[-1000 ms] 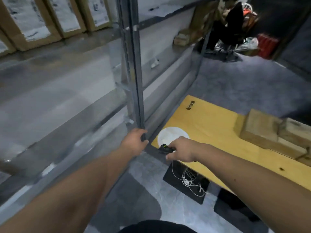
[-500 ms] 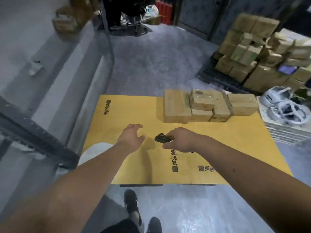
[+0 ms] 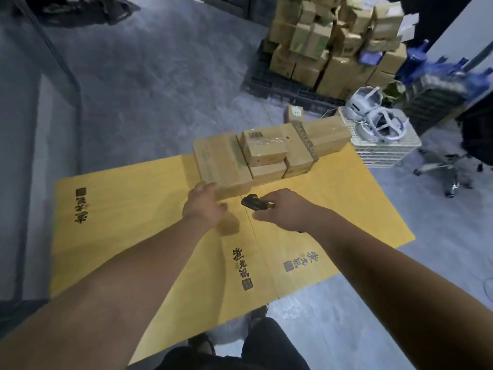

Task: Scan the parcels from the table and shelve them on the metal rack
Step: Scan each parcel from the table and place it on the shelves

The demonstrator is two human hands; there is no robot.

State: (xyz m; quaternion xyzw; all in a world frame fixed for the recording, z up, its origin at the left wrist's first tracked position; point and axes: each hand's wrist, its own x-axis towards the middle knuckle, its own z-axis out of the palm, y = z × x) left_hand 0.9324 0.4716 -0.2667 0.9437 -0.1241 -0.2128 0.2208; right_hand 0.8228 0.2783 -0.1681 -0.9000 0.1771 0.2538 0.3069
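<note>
The left hand (image 3: 204, 206) is reaching, fingers straight and relaxed, to the near corner of the long brown cardboard parcel (image 3: 221, 166) that is lying at the left end of the cluster on the yellow printed surface (image 3: 128, 209); its fingertips are touching or almost touching that corner, and I cannot tell which. The right hand (image 3: 282, 212) is curling its fingers round a small black handheld scanner (image 3: 253, 202), just right of the long parcel's near end, with the scanner's nose pointing toward it.

The step in hand looks like picking this parcel for scanning. To do it well, the left hand should be sliding the parcel clear of its neighbours before lifting, so that the smaller boxes leaning against it are not dragged along. Then the label should be turning toward the scanner, which should be held steady and square to the code. No label is showing on the long parcel's top, so it may need rolling over.

Counting on the surface: about six parcels are sitting packed against the long parcel, though some edges are hiding behind others. One scanner and two hands are in view. The metal rack is not showing here.
</note>
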